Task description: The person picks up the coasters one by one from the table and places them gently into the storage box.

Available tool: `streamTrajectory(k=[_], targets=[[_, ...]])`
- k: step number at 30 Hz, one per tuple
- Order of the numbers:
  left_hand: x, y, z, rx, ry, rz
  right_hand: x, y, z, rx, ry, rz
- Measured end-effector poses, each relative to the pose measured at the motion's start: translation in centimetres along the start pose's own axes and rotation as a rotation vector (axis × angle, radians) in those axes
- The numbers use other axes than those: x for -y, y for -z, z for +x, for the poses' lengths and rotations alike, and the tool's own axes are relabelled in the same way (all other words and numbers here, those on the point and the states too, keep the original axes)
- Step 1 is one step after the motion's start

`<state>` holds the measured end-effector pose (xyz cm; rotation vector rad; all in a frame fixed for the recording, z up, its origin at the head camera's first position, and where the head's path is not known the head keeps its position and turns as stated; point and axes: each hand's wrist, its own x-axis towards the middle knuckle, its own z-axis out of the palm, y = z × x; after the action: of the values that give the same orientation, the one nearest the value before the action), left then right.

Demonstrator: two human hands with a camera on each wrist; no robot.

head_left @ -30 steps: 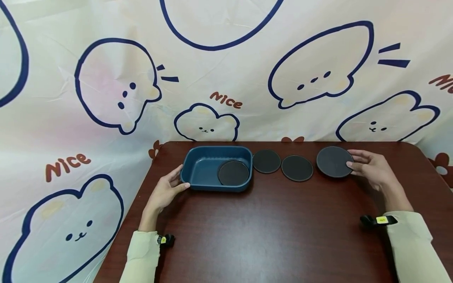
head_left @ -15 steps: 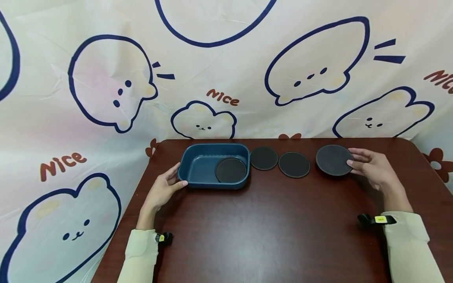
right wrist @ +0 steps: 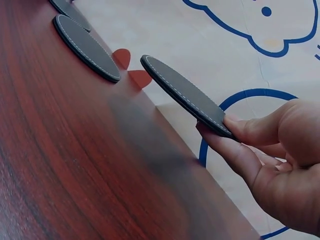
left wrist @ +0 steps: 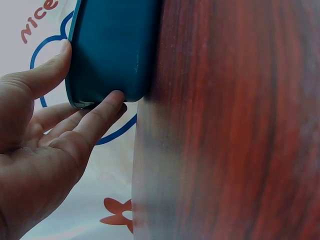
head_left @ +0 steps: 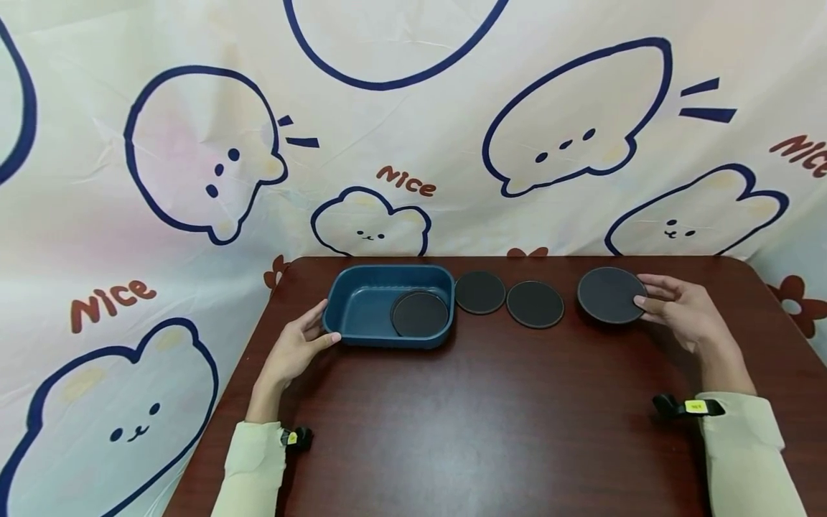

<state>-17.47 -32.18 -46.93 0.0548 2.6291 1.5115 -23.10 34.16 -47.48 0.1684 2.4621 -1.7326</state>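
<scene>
My left hand (head_left: pixel 296 350) grips the left end of a blue rectangular plastic bin (head_left: pixel 362 339), thumb at its front corner. In the left wrist view, fingertips (left wrist: pixel 116 96) press the bin's outer wall near the base. Inside the bin, toward its right end, lies a round black coaster (head_left: pixel 420 314). My right hand (head_left: pixel 686 312) pinches another dark coaster (head_left: pixel 610 295) by its right edge, thumb on top and fingers beneath. The right wrist view shows this coaster (right wrist: pixel 182 92) raised above the table, with pale stitching around its edge.
Two more black coasters lie flat on the brown wooden table (head_left: pixel 478 431): one coaster (head_left: pixel 480 292) right beside the bin, the other coaster (head_left: pixel 535 304) to its right. Behind the table's far edge hangs a cartoon-printed cloth (head_left: pixel 400 129).
The head view has shifted slightly. My left hand keeps its grip on the bin, and my right hand still holds the coaster in nearly the same place.
</scene>
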Motion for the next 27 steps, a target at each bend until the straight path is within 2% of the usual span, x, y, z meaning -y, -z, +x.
streamTrajectory(k=[12,21,27], targets=[[-0.07,-0.17,0.12,-0.001,0.010,0.000,0.13,0.04,-0.32,0.025,0.001,0.165],[0.21,-0.13,0.25,0.000,0.019,0.011,0.83,-0.26,-0.57,0.038,-0.020,0.059],[0.25,-0.19,0.21,-0.004,0.019,0.022,0.94,-0.25,-0.71,0.060,-0.024,0.171]])
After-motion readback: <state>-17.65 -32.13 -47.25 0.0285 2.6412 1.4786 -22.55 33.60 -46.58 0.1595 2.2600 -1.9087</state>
